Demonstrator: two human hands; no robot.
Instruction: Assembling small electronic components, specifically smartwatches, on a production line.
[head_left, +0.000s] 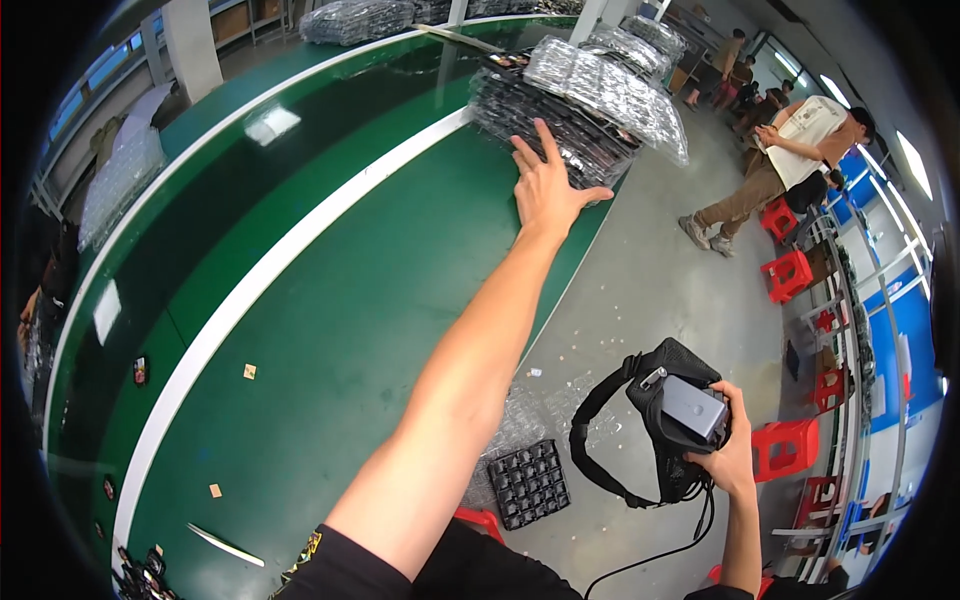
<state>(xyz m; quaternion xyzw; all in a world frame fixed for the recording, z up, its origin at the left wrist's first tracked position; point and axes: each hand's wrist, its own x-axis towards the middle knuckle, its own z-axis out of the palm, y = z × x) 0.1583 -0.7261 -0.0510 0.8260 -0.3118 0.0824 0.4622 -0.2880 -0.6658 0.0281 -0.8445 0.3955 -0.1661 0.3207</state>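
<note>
My left hand [548, 190] reaches far out over the green table, its fingers spread. It is at the near side of a stack of black plastic trays [545, 120]; whether the fingertips touch the stack I cannot tell. Clear bubble wrap [600, 85] lies over the top of that stack. Low on the right, my right hand [728, 440] grips a black waist bag [662, 440] with its strap looping to the left. A grey box-shaped device [694, 408], perhaps a power bank, sticks out of the bag's opening. A black cable [690, 540] hangs down from the bag.
The green table [330, 370] has a white rail [240, 280] along it. A black compartment tray [528, 484] and clear plastic wrap [520, 420] lie on the floor by the table. Red stools [785, 450] line the right side. A person [790, 150] stands farther back.
</note>
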